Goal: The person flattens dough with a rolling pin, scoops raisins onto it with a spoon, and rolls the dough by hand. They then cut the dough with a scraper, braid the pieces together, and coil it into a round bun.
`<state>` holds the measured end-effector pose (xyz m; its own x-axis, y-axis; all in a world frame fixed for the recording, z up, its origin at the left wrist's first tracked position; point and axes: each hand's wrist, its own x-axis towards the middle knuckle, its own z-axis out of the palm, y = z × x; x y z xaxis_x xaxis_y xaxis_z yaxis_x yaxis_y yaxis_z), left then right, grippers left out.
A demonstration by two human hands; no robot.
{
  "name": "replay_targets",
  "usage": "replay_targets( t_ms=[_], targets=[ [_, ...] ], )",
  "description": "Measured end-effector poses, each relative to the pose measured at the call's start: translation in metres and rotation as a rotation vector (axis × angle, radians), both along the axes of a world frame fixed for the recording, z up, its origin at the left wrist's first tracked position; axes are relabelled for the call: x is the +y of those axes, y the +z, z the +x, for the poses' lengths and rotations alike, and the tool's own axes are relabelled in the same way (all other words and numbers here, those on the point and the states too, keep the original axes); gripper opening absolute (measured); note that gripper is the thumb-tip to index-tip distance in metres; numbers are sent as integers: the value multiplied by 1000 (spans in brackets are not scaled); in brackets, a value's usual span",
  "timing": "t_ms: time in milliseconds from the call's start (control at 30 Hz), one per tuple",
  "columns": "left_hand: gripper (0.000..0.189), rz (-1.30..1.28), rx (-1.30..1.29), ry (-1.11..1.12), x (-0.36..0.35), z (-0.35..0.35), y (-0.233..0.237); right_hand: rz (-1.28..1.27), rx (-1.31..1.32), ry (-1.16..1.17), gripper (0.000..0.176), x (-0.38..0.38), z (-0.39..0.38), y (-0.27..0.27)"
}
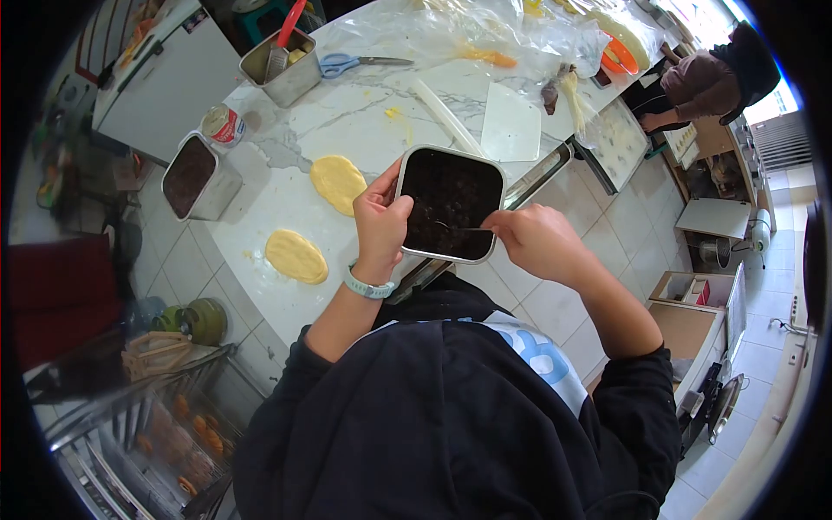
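Observation:
My left hand [381, 221] grips the left side of a rectangular metal container [452, 258], thumb over its rim. A dark, crumbly filling [442, 182] lies inside. My right hand [533, 238] is closed on the thin handle of a spoon [468, 229], whose tip is in the filling. The container is held up in front of my body, near the table's edge. Just left of it, two flat ovals of yellow dough lie on the marble-patterned table: an upper dough piece [334, 182] partly behind my left hand, and a lower dough piece [296, 256].
A second metal tin [224, 192] of dark filling and a can [223, 126] stand at the table's left edge. Farther back are a metal container [299, 82] with a red-handled brush, blue scissors [347, 63] and plastic sheeting [459, 35]. Another person [706, 82] works at the upper right.

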<state>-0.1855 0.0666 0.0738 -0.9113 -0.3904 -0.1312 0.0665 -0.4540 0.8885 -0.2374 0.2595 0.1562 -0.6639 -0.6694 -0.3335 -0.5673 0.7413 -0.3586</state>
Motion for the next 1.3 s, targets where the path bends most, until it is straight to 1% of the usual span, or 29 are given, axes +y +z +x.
replay_targets(
  t_ms=[33, 100, 133, 200, 233, 300, 400, 433, 533, 567, 600, 700, 867, 933, 1000, 1033, 1067, 1100, 1167, 1200, 1233, 1300],
  targets=[
    [58, 2, -3, 5, -1, 4, 1, 2, -3, 5, 21, -2, 2, -6],
    [58, -214, 144, 52, -7, 9, 2, -254, -249, -144, 23, -9, 4, -26],
    [58, -217, 144, 72, -13, 13, 6, -254, -249, -125, 23, -12, 2, -32],
    [58, -306, 158, 122, -27, 22, 14, -346, -448, -181, 20, -20, -1, -39],
    [59, -341, 156, 170, -33, 26, 13, -344, -456, -158, 20, -26, -1, -39],
    [58, -320, 145, 205, -43, 34, 21, -410, -604, -199, 20, -38, -3, -34],
    [57, -270, 144, 277, -58, 43, 27, -397, -619, -146, 24, -54, -5, -25],
    [57, -242, 140, 312, -63, 46, 29, -421, -642, -151, 22, -60, -5, -20],
    [55, -208, 125, 382, -77, 56, 39, -423, -603, -116, 22, -76, -13, -10],
    [55, -210, 130, 403, -82, 59, 43, -463, -588, -114, 21, -82, -14, -3],
    [55, -214, 136, 417, -89, 61, 43, -444, -606, -136, 21, -86, -16, 7],
    [55, -208, 153, 528, -110, 68, 49, -509, -588, -73, 21, -101, -24, 22],
    [55, -283, 128, 635, -149, 88, 41, -580, -575, -100, 23, -118, -39, 31],
    [56, -312, 165, 731, -161, 98, 37, -582, -588, -127, 22, -121, -46, 28],
    [57, -301, 156, 763, -170, 115, 35, -546, -568, -209, 21, -126, -50, 14],
    [58, -317, 99, 795, -174, 127, 35, -544, -569, -209, 21, -128, -51, 1],
    [58, -334, 43, 827, -177, 138, 34, -537, -519, -235, 21, -130, -52, -18],
    [58, -334, 42, 828, -179, 147, 32, -530, -468, -261, 20, -132, -54, -38],
    [59, -318, -36, 943, -183, 165, 29, -582, -351, -250, 21, -131, -54, -87],
    [59, -319, -35, 942, -185, 174, 27, -610, -268, -237, 21, -133, -49, -98],
    [60, -285, -48, 944, -186, 184, 24, -612, -268, -239, 21, -132, -46, -106],
    [62, -226, -61, 937, -191, 201, 16, -415, -189, -380, 23, -137, -26, -108]
  ],
)
